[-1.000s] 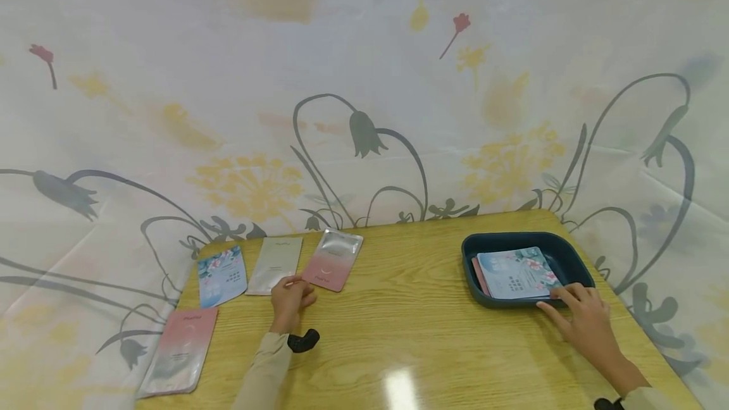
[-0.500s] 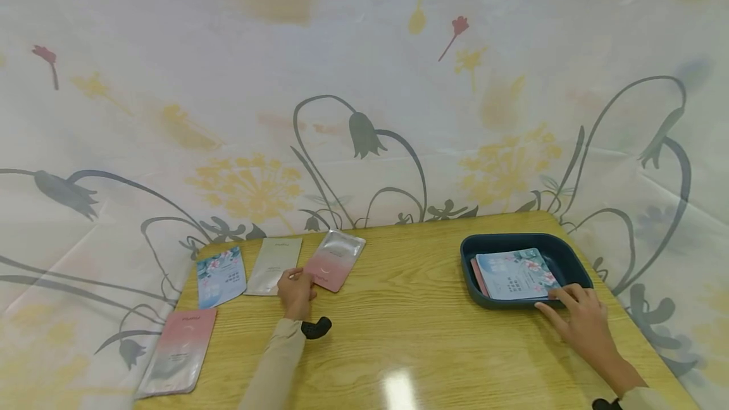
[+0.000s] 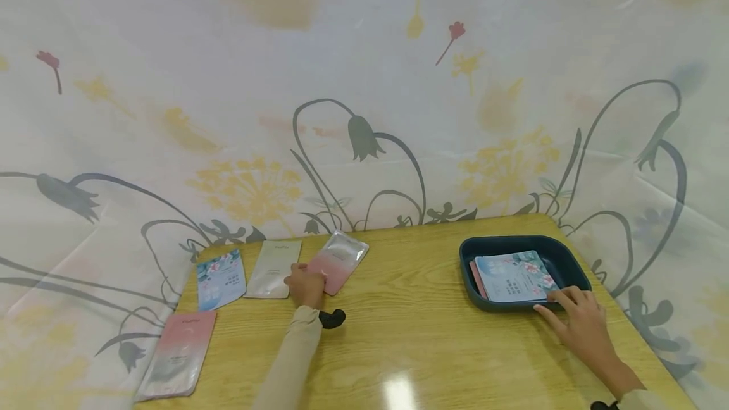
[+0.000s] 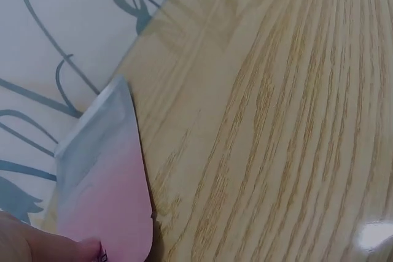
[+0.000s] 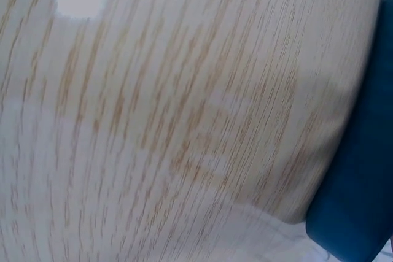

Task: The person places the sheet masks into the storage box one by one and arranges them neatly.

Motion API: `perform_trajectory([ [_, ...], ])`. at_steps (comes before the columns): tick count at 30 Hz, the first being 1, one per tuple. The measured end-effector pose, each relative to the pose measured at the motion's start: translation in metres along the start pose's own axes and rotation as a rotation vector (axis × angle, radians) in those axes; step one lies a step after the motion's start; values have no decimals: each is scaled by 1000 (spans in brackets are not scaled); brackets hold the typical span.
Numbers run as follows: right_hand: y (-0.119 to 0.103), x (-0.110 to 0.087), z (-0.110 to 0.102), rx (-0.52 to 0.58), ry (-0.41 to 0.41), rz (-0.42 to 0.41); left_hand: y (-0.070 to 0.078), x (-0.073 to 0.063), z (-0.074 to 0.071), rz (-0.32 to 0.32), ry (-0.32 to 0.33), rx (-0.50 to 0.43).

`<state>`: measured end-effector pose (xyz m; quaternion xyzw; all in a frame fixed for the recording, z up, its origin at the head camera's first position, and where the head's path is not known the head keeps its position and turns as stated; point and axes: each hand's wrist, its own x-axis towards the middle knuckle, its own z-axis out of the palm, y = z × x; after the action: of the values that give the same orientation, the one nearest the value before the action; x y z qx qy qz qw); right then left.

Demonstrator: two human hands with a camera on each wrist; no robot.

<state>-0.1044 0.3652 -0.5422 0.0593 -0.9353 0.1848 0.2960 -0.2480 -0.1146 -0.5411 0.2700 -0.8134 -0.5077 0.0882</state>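
My left hand [image 3: 306,286] pinches the near end of a pink-and-silver sheet mask packet [image 3: 340,261] at the back of the table. In the left wrist view, the thumb lies over the lettering on the packet's pink end [image 4: 116,194]. My right hand [image 3: 583,321] grips the near right rim of a dark blue tray [image 3: 560,252], thumb outside and fingers inside. A blue floral mask packet [image 3: 515,276] lies in that tray, on top of a pink one [image 3: 478,280]. The right wrist view shows the tray's outer wall [image 5: 356,170] but no fingers.
A pale silver packet [image 3: 273,267] lies just left of my left hand. Farther left are a blue floral packet [image 3: 221,278] and, nearer me, another pink-and-silver packet [image 3: 179,353]. A flower-printed curtain [image 3: 364,81] hangs behind the wooden table [image 3: 421,321].
My left hand has moved right from the gap between packets onto the pink-and-silver packet, which has turned slightly and shifted right. The right hand stays at the tray.
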Motion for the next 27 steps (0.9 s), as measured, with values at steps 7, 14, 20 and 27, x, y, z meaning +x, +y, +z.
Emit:
perform_trajectory([
  [7, -1, 0, -2, 2, 6, 1, -1, -1, 11, 85, 26, 111],
  [14, -2, 1, -2, 9, 4, 7, -6, -2, 24, 153, 75, 62],
  [20, -2, 0, 0, 11, 2, 6, -10, -3, 26, 266, 60, -87],
  [27, -2, -1, 0, 12, 0, 14, -7, 0, 24, 196, -25, -131],
])
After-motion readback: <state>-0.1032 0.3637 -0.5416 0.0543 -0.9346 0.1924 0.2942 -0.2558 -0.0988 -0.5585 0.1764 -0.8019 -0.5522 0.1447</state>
